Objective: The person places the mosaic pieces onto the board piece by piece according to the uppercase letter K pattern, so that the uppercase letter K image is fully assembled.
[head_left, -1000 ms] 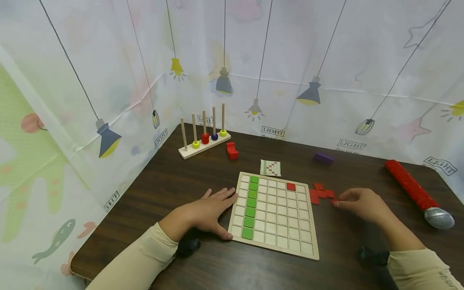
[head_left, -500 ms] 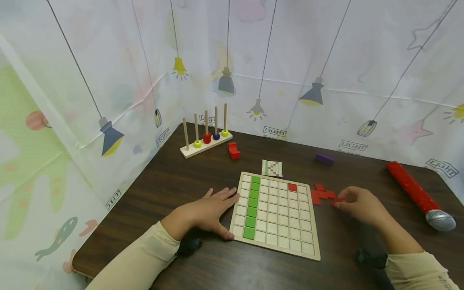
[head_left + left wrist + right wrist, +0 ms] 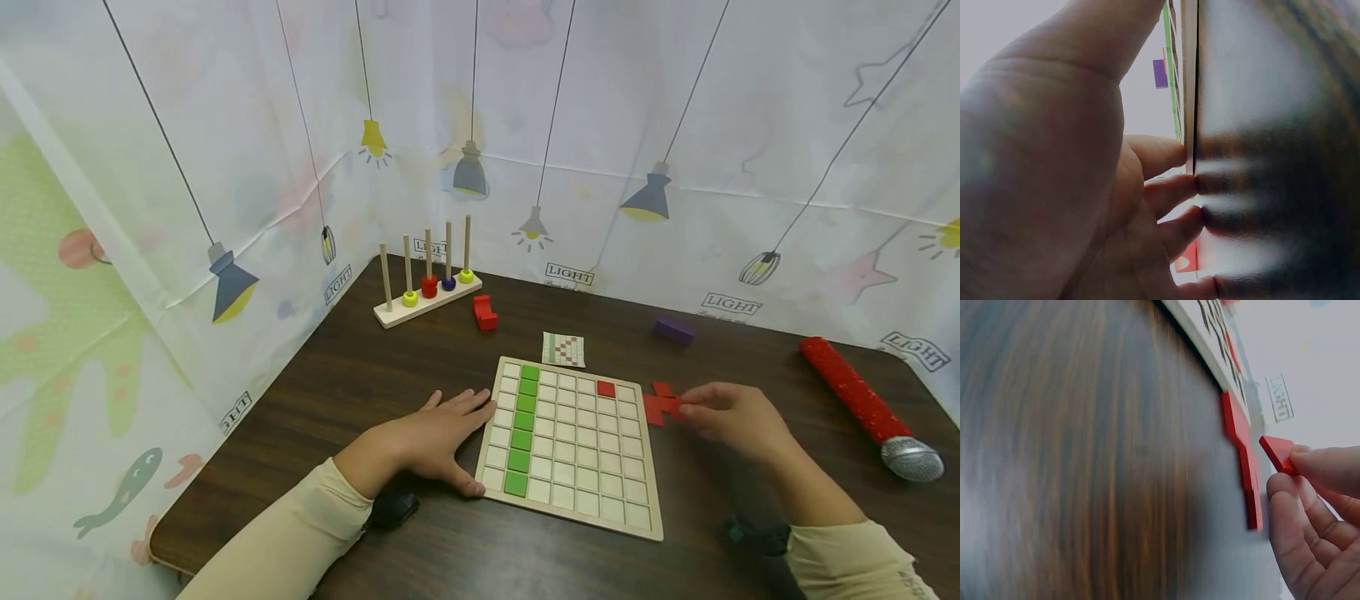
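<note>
A square wooden grid board lies on the dark table, with a column of green tiles near its left side and one red tile in the top row. My left hand rests at the board's left edge, fingers spread, with thumb and fingertips at the rim. To the right of the board, my right hand pinches a red square tile between thumb and fingers, raised above the table in the right wrist view. Several loose red tiles lie by the board's right edge, partly hidden behind that hand.
Behind the board lies a small pattern card. A peg stand with coloured rings and a red block are at the back left. A purple block and a red microphone lie at the right. Printed cloth walls border the table.
My right hand has taken up a red tile from the right end of the loose group and moved slightly left and up. The left hand keeps its place on the board's edge.
</note>
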The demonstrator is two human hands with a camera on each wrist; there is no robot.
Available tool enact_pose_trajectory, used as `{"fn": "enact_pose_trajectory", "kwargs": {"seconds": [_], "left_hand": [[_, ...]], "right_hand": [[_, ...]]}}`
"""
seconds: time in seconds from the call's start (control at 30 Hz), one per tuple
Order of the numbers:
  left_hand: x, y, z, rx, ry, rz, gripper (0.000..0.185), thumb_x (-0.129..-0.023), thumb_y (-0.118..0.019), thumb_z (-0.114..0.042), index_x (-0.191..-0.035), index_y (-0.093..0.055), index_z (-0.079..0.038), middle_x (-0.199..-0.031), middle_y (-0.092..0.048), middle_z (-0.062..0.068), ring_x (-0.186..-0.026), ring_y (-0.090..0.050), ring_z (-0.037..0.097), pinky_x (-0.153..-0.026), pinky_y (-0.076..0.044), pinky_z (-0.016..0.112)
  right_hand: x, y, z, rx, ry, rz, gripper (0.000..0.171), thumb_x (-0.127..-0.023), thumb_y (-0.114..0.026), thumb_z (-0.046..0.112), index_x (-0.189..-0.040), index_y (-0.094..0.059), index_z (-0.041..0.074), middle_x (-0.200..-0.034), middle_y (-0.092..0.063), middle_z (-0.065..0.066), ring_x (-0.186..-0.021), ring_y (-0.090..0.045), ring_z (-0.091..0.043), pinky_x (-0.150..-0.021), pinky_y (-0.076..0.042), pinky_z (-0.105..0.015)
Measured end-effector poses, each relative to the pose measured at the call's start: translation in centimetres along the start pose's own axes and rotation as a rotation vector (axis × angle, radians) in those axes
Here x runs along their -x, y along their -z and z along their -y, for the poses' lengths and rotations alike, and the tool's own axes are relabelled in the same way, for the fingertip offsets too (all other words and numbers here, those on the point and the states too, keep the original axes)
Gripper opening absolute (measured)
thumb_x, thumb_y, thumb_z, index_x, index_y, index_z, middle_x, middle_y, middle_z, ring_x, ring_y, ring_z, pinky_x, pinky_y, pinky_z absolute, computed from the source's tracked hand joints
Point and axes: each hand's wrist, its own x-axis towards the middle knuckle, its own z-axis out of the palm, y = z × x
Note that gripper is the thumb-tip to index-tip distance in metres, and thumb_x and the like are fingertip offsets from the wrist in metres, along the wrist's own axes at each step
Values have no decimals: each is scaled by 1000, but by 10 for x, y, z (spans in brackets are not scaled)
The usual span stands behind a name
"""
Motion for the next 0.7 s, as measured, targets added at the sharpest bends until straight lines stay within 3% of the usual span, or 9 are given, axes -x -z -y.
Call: {"fn": "enact_pose_trajectory", "kwargs": {"seconds": [0.27,0.5,0.7], "left_hand": [[2,2,-3,19,-2,-1,117,-79,-78,-65,-166,-16,-16,-171,-6,3,-155,-5,22,-120,-4,57],[3,2,-2,18,-10,-4,117,-80,-77,-66,-166,-15,-16,-170,-6,3,-155,-4,22,-120,-4,57],[3,3,-2,18,-9,0,117,-80,-77,-66,-166,-15,-17,-171,-6,3,-155,-4,21,-120,-4,57]], "right_hand": [[-4,-21,26,-88,93,16,36,-96,-74,25,-120,-70,-1,-110,-72,-14,-89,-71,-25,-75,-59,-34],[-14,-42,48,-68,163,36,25,-96,-74,21,-113,-73,2,-100,-72,-8,-82,-67,-22,-71,-58,-33],[-20,-53,64,-93,199,58,20,-96,-73,16,-110,-73,1,-102,-73,-10,-85,-68,-22,-70,-58,-35]]}}
